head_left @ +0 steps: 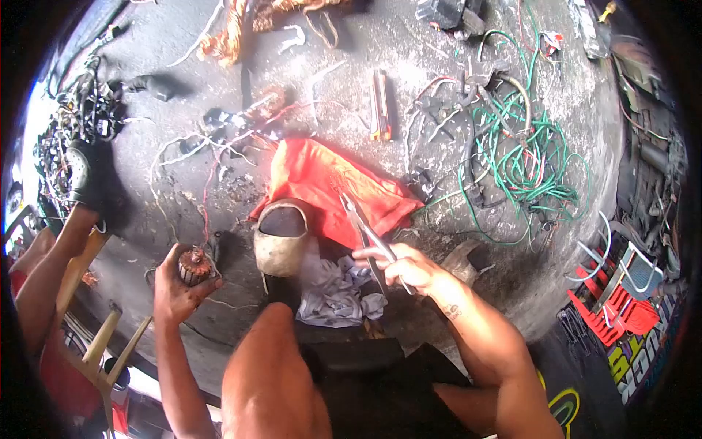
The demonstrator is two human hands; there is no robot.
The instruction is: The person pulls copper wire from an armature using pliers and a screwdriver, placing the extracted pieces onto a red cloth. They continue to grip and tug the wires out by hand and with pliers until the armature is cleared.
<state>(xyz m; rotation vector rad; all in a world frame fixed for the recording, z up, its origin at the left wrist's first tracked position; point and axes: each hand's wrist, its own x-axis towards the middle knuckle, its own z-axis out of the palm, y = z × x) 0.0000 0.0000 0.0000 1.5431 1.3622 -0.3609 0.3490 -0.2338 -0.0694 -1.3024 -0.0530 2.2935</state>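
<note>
Meanwhile, seated over a grimy floor, a person grips a copper-wound motor armature in the left hand, while the right hand clasps pliers. Its windings look intact, so stripping seems barely begun; pulled wires lie beyond a red cloth.

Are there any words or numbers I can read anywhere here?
No text here can be read.
Yellow and white letters on the black printed sheet at lower right: cut off, unreadable.
Small dark tattoo on the right forearm: too blurred.
</note>
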